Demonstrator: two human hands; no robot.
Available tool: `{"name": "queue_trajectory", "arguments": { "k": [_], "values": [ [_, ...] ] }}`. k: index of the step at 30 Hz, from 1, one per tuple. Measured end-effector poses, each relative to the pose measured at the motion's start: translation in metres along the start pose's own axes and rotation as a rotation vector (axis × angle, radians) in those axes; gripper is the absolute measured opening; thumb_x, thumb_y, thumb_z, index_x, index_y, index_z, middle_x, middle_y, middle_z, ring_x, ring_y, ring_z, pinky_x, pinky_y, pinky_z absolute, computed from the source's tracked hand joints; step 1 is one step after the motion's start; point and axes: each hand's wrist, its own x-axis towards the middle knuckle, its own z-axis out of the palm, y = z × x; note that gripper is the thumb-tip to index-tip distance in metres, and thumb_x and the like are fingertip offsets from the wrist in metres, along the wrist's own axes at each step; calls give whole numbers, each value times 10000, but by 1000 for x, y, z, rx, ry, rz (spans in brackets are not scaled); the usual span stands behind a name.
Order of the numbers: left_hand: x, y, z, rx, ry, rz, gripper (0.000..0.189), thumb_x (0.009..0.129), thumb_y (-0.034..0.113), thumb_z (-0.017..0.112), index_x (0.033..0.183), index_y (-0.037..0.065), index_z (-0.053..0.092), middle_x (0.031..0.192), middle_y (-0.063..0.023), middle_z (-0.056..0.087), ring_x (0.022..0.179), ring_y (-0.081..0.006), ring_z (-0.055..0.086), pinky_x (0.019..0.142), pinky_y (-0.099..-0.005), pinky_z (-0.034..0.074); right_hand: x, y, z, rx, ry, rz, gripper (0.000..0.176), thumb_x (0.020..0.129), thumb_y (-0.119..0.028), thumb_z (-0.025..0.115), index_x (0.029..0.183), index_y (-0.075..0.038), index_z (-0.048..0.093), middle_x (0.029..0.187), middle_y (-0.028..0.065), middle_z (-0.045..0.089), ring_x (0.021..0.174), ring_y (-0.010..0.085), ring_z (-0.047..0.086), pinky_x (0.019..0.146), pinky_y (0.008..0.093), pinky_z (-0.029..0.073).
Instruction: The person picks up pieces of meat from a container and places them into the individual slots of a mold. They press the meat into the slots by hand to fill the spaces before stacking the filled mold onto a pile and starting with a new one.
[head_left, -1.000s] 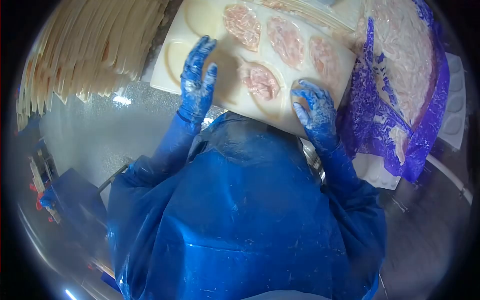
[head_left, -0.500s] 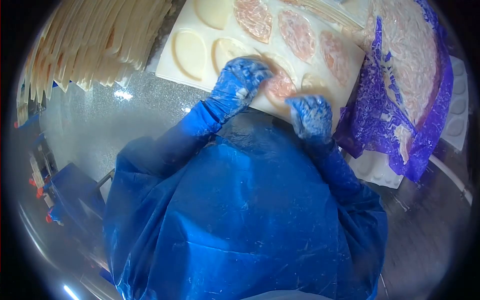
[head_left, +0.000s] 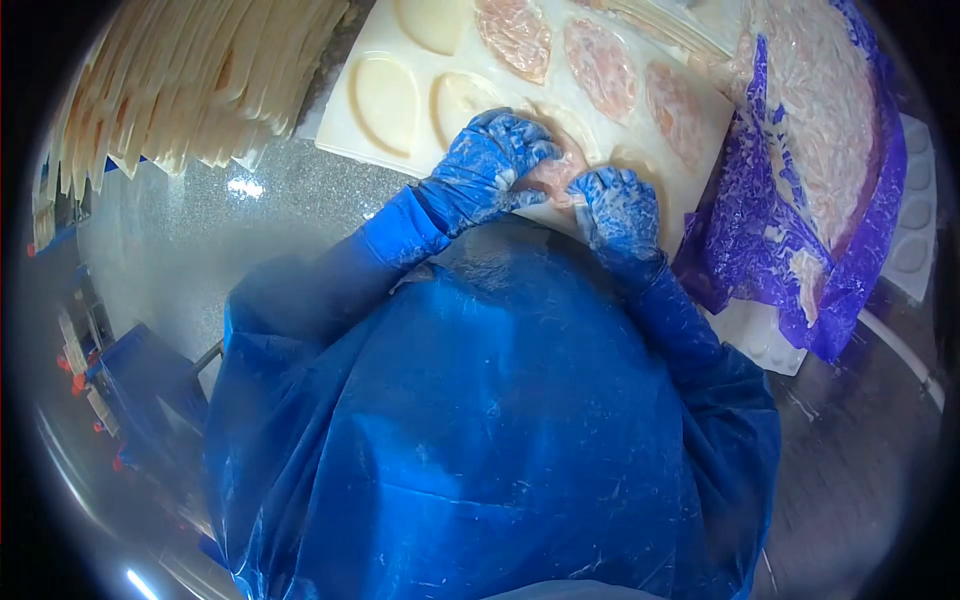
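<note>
**A:** Where are your hands, seen from the head camera?

**B:** Both are in blue gloves, up at the near edge of the white tray (head_left: 340, 135). My left hand (head_left: 490, 165) comes in from the left with the wrist bent. Its fingers (head_left: 530, 150) are slightly spread and half curled, and they lie flat on top of the lump of meat (head_left: 556, 173). They press on it and are not wrapped round it.

**A:** And the right?

**B:** My right hand (head_left: 618, 205) is just beside the left, almost touching it. Its knuckles are up and its fingertips are tucked down at the right edge of the same lump. I cannot tell whether they pinch the meat or only push on it.

**A:** Where does the lump sit?

**B:** In an oval hollow in the tray's near row, between my two hands and mostly covered by them.

**A:** What about the other hollows?

**B:** The three in the far row hold meat (head_left: 600, 55). To the left, an empty hollow (head_left: 385, 92) and its neighbours show bare.

**A:** And around the tray?

**B:** A purple bag (head_left: 740, 200) lies open just right of it with a heap of meat (head_left: 820, 110) inside. There is a stack of trays (head_left: 170, 90) at the far left, on the speckled counter (head_left: 200, 240). My blue apron (head_left: 480, 420) fills the bottom of the view.
</note>
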Motion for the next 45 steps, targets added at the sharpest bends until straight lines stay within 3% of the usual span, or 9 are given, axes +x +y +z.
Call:
{"name": "queue_trajectory", "arguments": {
  "k": [15,19,26,31,34,37,41,43,45],
  "values": [
    [16,20,23,177,55,10,610,771,465,703,1258,109,613,1157,-155,614,1119,-355,553,947,-505,425,2,26,20,136,181,25,325,799,-239,673,1097,-110,666,1140,109,631,1078,337,563,945,483,421],
    [36,26,21,235,-234,-96,532,814,346,691,1271,83,619,1213,-127,630,1092,-334,594,922,-474,469,2,46,3,488,234,-6,276,866,-151,686,1117,-39,667,1124,126,674,1027,317,647,901,398,511],
    [29,37,1,-1258,214,-393,472,951,105,639,1404,38,523,1163,-139,676,976,-159,658,883,-309,528,32,35,-78,933,451,58,257,930,-45,658,1187,-55,660,1123,72,684,1024,179,653,929,301,514],
    [6,20,-29,-609,126,-560,424,923,81,637,1345,92,602,1172,-131,682,1064,-205,644,947,-304,503,20,25,-43,950,489,235,233,874,-44,713,1103,-56,671,1114,72,671,1094,189,610,976,304,469],
    [11,11,-20,-116,136,-53,252,807,83,693,1059,81,718,1160,-89,678,1100,-321,605,962,-416,499,22,9,13,330,414,-6,231,893,-181,681,1101,-80,671,1149,76,645,1107,240,575,1011,390,427],
    [1,-8,-9,239,172,-64,264,786,61,678,1047,79,714,1186,-99,666,1158,-339,572,983,-448,481,18,11,16,-51,213,-47,272,871,-239,633,1104,-101,661,1193,94,610,1157,308,517,1041,460,370],
    [13,2,-17,22,236,11,281,798,80,637,1070,95,705,1183,-106,668,1213,-352,555,1045,-484,436,3,7,-12,25,115,318,309,816,-148,605,1117,-115,668,1206,120,610,1196,310,529,1073,435,383],
    [16,-11,2,-38,178,76,303,807,84,628,1102,92,694,1181,-114,670,1220,-343,559,1075,-472,418,6,-3,-1,143,519,-46,274,793,-112,593,1053,-110,677,1177,105,625,1190,310,536,1059,429,397],
    [18,-25,7,34,142,148,295,834,84,606,1114,90,696,1177,-105,678,1222,-327,570,1104,-453,397,0,0,20,103,449,-195,247,777,-124,598,1009,-124,683,1146,83,637,1156,303,546,1017,438,413]
  ]
}}
